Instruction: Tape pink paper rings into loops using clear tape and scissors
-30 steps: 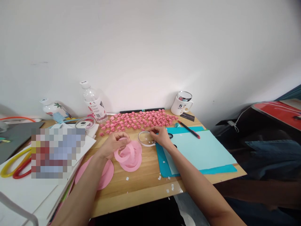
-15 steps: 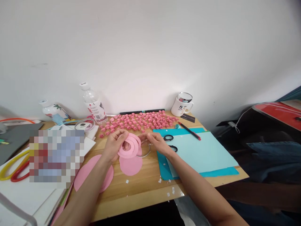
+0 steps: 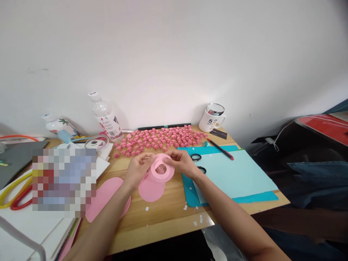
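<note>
My left hand and my right hand are close together above the table, both closed on a pink paper spiral. My left fingers pinch its left edge, and my right thumb and fingers grip its upper right side. The spiral's loops overlap around a round hole in the middle. Below it lie pink paper circles, with more pink circles partly behind my left forearm. Many rolled pink paper roses are spread out beyond my hands. Black-handled scissors lie beside my right hand, blades hidden.
Light blue sheets lie at right under a black pen. A white mug and a plastic bottle stand at the back. Papers and yellow-and-red handles fill the left. White scraps dot the front edge.
The spiral has shifted to the right and turned between my hands. My right hand has come onto its upper right side; my left hand has moved slightly right.
</note>
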Available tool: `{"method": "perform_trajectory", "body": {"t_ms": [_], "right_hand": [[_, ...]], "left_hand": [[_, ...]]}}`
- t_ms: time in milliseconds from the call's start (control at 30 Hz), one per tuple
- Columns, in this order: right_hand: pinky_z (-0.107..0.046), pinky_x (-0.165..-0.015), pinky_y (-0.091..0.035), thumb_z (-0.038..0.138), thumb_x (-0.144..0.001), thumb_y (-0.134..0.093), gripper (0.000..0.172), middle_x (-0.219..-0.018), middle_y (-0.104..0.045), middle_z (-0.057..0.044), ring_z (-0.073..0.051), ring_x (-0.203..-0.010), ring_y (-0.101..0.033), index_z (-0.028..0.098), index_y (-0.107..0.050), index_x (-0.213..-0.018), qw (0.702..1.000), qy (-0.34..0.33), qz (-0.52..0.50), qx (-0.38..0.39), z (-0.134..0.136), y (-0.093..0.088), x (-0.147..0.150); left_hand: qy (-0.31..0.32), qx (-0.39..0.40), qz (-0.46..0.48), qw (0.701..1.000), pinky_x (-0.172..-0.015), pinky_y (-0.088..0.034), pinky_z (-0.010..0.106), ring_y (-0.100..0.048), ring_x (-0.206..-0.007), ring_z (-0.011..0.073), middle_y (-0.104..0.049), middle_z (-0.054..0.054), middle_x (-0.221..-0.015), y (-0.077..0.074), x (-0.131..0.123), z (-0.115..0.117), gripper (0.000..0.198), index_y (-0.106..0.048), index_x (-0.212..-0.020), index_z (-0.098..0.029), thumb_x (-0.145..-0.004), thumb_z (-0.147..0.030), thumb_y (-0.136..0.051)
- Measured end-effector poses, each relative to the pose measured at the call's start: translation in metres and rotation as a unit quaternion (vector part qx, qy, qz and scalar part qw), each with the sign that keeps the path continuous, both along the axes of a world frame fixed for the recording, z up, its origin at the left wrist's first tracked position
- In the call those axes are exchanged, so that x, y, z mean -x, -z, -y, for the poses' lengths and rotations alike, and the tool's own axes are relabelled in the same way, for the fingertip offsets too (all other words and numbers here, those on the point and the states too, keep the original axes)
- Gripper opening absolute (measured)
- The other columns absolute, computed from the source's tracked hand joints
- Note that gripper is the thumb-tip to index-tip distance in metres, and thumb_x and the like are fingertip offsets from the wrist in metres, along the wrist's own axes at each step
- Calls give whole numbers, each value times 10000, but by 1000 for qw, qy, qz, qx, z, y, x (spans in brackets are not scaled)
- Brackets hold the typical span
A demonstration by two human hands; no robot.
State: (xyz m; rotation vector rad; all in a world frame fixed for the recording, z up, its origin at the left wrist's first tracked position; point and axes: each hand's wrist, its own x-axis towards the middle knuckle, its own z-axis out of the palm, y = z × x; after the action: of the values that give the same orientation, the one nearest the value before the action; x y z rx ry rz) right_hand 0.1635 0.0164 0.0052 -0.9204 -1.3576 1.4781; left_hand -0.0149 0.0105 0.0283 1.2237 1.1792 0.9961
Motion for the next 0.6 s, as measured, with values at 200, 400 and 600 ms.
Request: {"method": "perform_trajectory", "body": {"t_ms": [200,400,600], "right_hand": [[-223,-534,-462,425,-669,-696,297,-679,-632,-7,-115,-587,-566,150,-658,-776,999,30,24,12,-2,9,0],[-186,-426,-406,459,-661,-685,319,-578,-576,11,-91,-501,-503,145,-640,-693,997,38,65,9,-2,8,3],[-206,-457,-447,533,-725,-593,390,-568,-605,1,-107,-501,-551,150,-660,-685,997,-5,-3,76,2,6,6]], "left_hand": [[-10,-37,-89,995,-508,-442,222,-592,-575,149,-676,36,-667,-1,-3,5,268,-665,-704,-143,-670,-408,-666],[38,-58,-115,991,-584,-472,245,-616,-666,172,-695,44,-765,0,-3,4,275,-673,-771,-154,-689,-414,-638],[1,-21,-84,996,-486,-424,203,-564,-534,122,-656,12,-631,3,-5,5,220,-660,-674,-150,-679,-369,-650]]}}
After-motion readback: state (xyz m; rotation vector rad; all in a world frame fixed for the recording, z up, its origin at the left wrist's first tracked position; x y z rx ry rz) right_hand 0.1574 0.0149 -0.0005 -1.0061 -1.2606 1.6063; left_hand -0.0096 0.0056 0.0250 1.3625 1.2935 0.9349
